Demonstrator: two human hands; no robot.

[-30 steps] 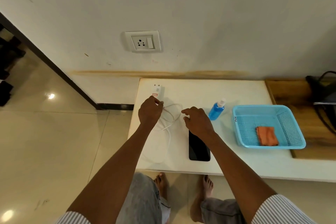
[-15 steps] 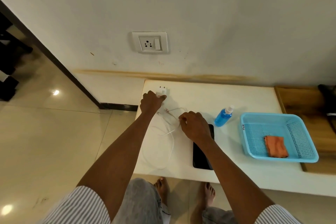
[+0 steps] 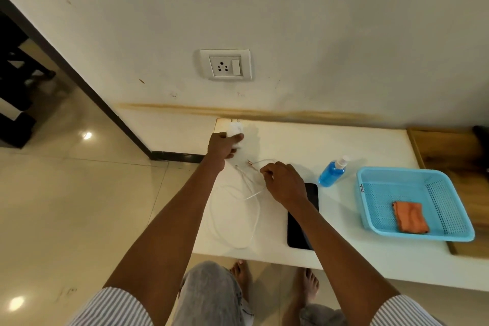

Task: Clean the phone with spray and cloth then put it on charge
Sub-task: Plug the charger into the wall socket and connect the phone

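White table (image 3: pixel 344 140), set against a cream wall: holds the items listed here. Left hand (image 3: pixel 221 147): fingers curled round a white charger adapter (image 3: pixel 235 131) at the table's far left corner, the plug pins pointing toward the wall. Right hand (image 3: pixel 284 183): fingers bent, thumb and forefinger pinching the white charging cable (image 3: pixel 238 209) near one end; a short length with a copper-coloured connector (image 3: pixel 250 163) projects beyond the fingertips. Cable remainder: loose loops on the tabletop between the two forearms, reaching close to the near edge. Black phone (image 3: pixel 300 230): flat, screen dark, just right of the cable loops, its far end partly covered by the right hand and wrist; no cable visibly attached to it. Blue spray bottle (image 3: pixel 330 172): white nozzle, standing just beyond the phone's far right corner, apart from both hands. Light-blue perforated plastic basket (image 3: pixel 449 188): right of the bottle, overlapping a wooden board (image 3: pixel 449 148) at the table's right end. Orange cloth (image 3: pixel 410 217): folded, lying inside the basket toward its near side. Wall socket (image 3: pixel 225 65): white plate with three-pin outlet and a rocker switch, mounted above the table's left end, nothing plugged in. Person: striped sleeves, grey trousers, bare feet on a glossy tiled floor (image 3: pixel 66 206).
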